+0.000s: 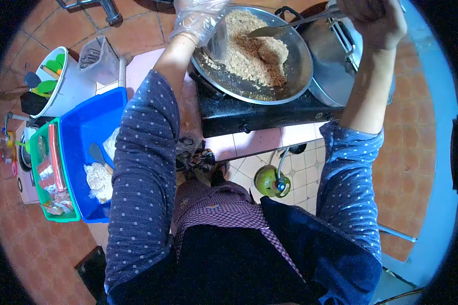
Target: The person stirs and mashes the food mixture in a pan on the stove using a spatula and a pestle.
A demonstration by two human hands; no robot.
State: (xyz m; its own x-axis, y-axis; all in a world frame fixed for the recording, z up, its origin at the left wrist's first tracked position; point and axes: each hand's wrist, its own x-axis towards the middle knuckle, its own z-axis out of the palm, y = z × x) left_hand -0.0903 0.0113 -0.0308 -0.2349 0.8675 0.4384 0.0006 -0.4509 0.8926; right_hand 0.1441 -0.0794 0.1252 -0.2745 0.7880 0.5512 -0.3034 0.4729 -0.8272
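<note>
A wide metal pan [303,84] holds crumbly, pale brown food [254,53], darker in the middle. My right hand [374,23] is closed around the handle of a metal spatula [272,30]. The spatula's blade rests in the food. My left hand [201,20], in a clear plastic glove, is at the pan's left rim. Something see-through hangs beside it over the food; I cannot make out whether it is loose glove or a separate thing. The left fingers are partly out of frame and unclear. Under the pan is a black stove [269,117].
Right of the pan stands a large metal pot [325,51]. At left are a blue tray [86,152] with bagged white stuff, a green tray [66,216] with packets, a white bucket [74,84] of utensils and a clear container [104,66]. A green gas cylinder [265,180] stands below.
</note>
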